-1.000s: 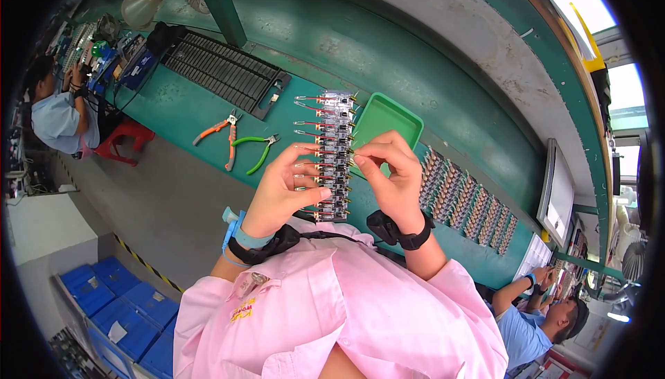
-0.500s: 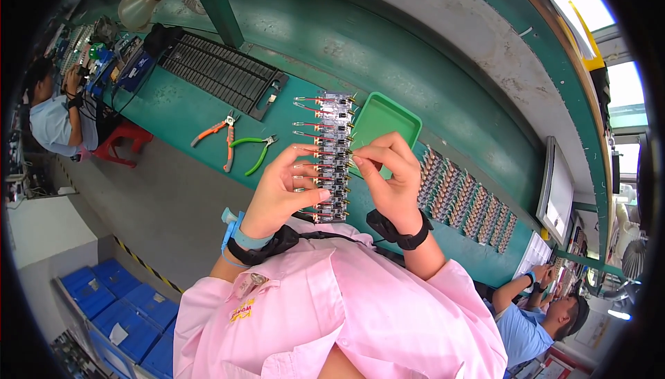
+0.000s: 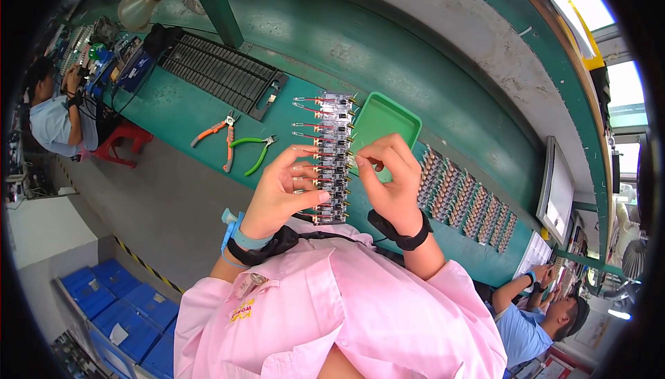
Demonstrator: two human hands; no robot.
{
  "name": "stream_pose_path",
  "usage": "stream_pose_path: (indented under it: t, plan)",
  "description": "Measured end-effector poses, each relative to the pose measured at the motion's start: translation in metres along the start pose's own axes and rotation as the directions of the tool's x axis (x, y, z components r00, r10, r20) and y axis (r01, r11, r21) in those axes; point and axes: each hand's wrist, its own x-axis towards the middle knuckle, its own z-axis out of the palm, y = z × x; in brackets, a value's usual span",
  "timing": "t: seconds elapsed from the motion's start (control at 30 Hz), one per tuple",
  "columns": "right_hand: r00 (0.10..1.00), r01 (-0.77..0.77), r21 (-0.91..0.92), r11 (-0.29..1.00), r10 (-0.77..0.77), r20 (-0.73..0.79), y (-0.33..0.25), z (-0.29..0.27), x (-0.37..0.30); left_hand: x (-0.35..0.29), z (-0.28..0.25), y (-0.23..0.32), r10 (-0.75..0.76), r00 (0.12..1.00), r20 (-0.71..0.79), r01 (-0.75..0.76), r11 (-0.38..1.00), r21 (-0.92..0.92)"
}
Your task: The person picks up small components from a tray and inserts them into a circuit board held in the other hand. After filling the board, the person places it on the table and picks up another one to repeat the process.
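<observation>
A long strip of small circuit boards [image 3: 334, 129] stands nearly upright in front of my chest. Red wires with pale tips stick out along its left side, and small brass-coloured pins line its right. My left hand [image 3: 277, 192] is closed around the strip's lower left side, with the thumb across the front. At the right edge, about mid-height, my right hand [image 3: 391, 174] holds thumb and forefinger together in a pinch close beside the pins. Whatever sits between those fingertips is too small to make out. Behind the strip and right hand lies a green tray [image 3: 388, 119].
Orange-handled pliers [image 3: 228, 140] and green-handled cutters [image 3: 263, 154] lie left on the green bench. Beyond them is a black slotted rack [image 3: 218, 67]. Rows of similar board strips [image 3: 464, 199] lie to the right. Co-workers sit at far left [image 3: 55, 112] and lower right [image 3: 533, 316].
My right fingertips have shifted slightly right, a little off the pins. The left hand and the board strip have hardly moved.
</observation>
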Motion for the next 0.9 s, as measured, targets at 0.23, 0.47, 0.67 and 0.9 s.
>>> stream_pose_path:
  t: [0.23,0.47,0.67,0.9]
  plan:
    - [0.997,-0.074,0.09,0.993,0.071,0.032,0.0,-0.002,0.003,0.0,0.0,0.0,0.007,1.0,0.015,-0.007,1.0,-0.009]
    - [0.99,-0.14,0.16,0.977,0.137,0.032,-0.001,-0.003,0.002,0.0,-0.003,-0.004,0.01,0.999,0.037,-0.012,0.999,0.051]
    - [0.947,-0.313,0.446,0.838,0.313,0.076,-0.001,-0.004,-0.007,0.0,-0.001,-0.002,-0.032,0.999,0.009,0.032,0.999,-0.012]
    - [0.965,-0.26,0.355,0.898,0.248,0.081,-0.001,0.002,-0.015,0.001,0.001,-0.003,0.001,1.0,-0.006,-0.001,0.998,-0.068]
